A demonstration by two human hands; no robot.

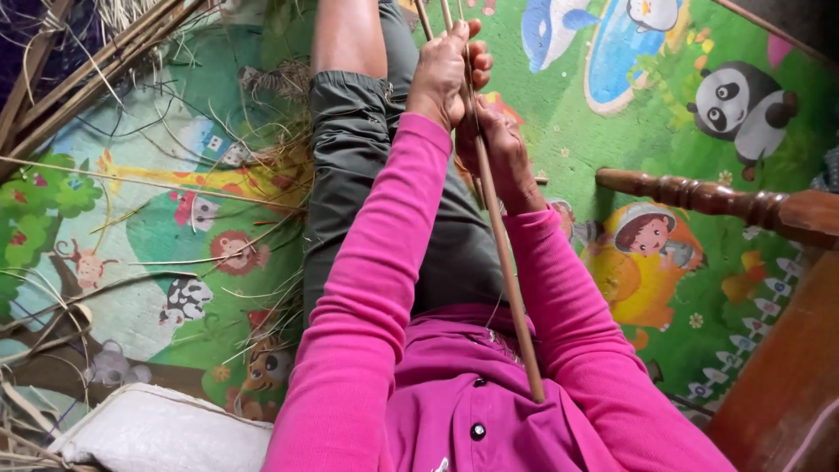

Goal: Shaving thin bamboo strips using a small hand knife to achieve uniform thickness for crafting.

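Left hand point(446, 74) and right hand point(500, 153) grip smooth, slender cane strips point(502, 253).

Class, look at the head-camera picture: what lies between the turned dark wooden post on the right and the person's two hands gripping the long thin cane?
Only bare cartoon-printed green play mat lies between the turned wooden post and the hands, left and right, on the cane, in the head view.

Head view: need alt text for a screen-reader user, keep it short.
Seen from above, a seated person in pink sleeves grips thin cane strips with both hands, the left hand above the right hand, one strip's end near the chest. Beneath lies a cartoon-animal play mat, with loose straw to one side and a turned wooden furniture leg to the other.
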